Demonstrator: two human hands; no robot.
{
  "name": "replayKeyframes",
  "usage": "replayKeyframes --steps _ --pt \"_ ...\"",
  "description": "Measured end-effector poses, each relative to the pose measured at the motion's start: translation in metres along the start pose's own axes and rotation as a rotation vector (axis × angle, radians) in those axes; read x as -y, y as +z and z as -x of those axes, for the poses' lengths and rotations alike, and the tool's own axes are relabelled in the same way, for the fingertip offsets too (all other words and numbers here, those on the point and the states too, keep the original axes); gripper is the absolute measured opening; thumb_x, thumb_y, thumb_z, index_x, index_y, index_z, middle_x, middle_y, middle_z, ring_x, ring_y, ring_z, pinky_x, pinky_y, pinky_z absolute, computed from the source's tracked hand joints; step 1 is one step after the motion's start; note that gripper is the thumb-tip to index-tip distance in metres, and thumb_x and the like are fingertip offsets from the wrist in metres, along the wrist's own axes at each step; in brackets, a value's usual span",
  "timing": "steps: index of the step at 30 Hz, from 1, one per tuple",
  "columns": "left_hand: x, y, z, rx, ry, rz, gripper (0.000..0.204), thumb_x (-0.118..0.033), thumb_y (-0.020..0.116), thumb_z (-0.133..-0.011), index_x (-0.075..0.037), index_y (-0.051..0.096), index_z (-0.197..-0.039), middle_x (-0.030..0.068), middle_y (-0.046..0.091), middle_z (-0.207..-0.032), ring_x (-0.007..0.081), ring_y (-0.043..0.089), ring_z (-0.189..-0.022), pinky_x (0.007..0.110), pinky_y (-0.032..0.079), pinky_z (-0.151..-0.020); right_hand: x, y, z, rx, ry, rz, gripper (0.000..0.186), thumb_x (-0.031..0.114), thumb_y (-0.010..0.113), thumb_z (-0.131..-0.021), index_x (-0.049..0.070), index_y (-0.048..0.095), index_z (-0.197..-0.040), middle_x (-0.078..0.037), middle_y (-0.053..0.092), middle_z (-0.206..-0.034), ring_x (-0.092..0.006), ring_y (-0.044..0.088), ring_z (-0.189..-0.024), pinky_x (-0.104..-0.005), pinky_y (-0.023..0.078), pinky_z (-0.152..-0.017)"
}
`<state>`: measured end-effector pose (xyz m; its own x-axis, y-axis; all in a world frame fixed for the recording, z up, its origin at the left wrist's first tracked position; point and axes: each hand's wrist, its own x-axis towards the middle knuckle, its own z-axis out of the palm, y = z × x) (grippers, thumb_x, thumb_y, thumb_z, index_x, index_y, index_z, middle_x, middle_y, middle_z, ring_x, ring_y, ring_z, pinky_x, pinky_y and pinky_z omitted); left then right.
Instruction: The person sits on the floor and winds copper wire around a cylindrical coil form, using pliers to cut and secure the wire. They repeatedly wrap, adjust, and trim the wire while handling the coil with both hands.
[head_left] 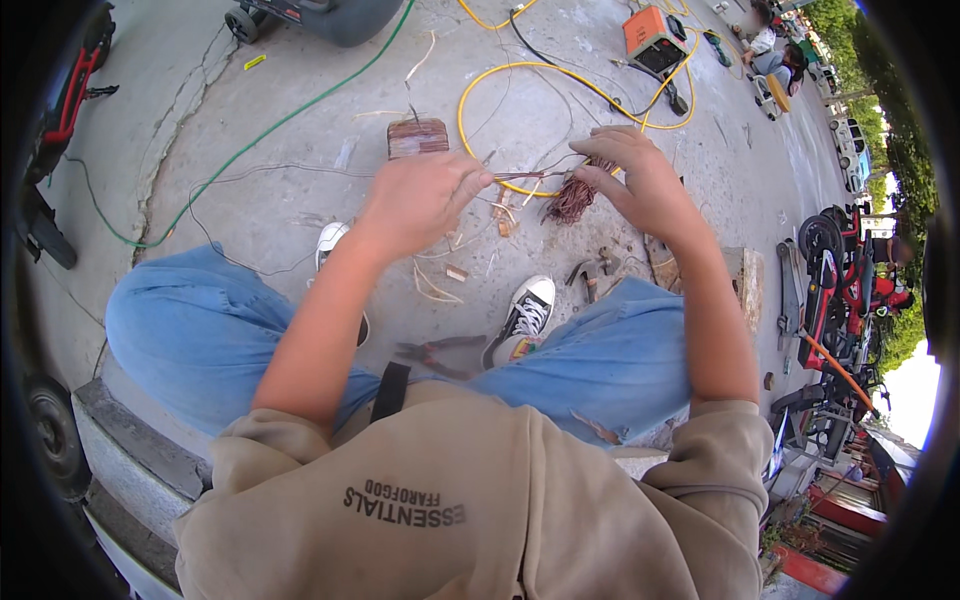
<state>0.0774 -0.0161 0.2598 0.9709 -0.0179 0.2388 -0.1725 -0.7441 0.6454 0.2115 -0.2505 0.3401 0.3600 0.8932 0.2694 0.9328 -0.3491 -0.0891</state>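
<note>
Thin brown wire (525, 176) runs stretched between my two hands, above the concrete ground. My left hand (415, 195) is closed, thumb and fingers pinching the wire at its left end. On the other side my right hand (635, 175) curls its thumb and fingers toward each other around the wire. Just beside the right fingers hangs a bundle of reddish-brown wire (572, 203). A long thin strand trails leftward from behind my left hand. Beyond that hand lies a striped reddish-brown block (416, 138), partly hidden by it.
Pliers (440, 352) and a hammer (585, 275) lie near my shoes. Wood scraps (435, 285) litter the ground. A yellow hose (465, 110), a green cable (300, 115) and an orange machine (655, 42) are farther out. Parked scooters (825, 260) stand at right; other people sit far off.
</note>
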Motion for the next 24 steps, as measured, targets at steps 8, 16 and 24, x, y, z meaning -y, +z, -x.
replayKeyframes --steps 8,16,24 --pt "-0.010 0.000 -0.002 0.035 0.015 0.086 0.031 -0.035 0.049 -0.097 -0.010 0.068 -0.096 0.0092 0.066 -0.087 0.0305 0.063 -0.085 0.040 0.048 -0.072 0.038 0.045 0.000 0.160 0.031 -0.165 0.026 0.029 0.062 -0.091 0.005 0.055 -0.086 -0.013 0.062 -0.076 -0.0344 0.061 -0.064 -0.0428 0.048 -0.057" --pt "0.022 -0.048 -0.003 -0.150 -0.101 -0.017 0.027 -0.029 0.059 -0.093 -0.003 0.068 -0.093 0.0096 0.066 -0.090 0.0278 0.060 -0.080 0.035 0.047 -0.072 0.014 0.021 0.010 -0.061 0.338 -0.540 0.020 0.020 0.057 -0.098 0.003 0.064 -0.090 -0.011 0.048 -0.061 -0.0165 0.041 -0.054 -0.0307 0.040 -0.054" --pt "0.039 -0.039 -0.002 -0.133 -0.291 0.932 0.024 -0.022 0.058 -0.097 0.001 0.062 -0.092 0.0047 0.063 -0.087 0.0146 0.055 -0.077 0.029 0.047 -0.075 0.025 0.016 0.005 -0.103 0.372 -0.504 0.018 0.018 0.057 -0.097 0.002 0.064 -0.092 -0.011 0.054 -0.065 -0.0182 0.050 -0.058 -0.0300 0.043 -0.057"
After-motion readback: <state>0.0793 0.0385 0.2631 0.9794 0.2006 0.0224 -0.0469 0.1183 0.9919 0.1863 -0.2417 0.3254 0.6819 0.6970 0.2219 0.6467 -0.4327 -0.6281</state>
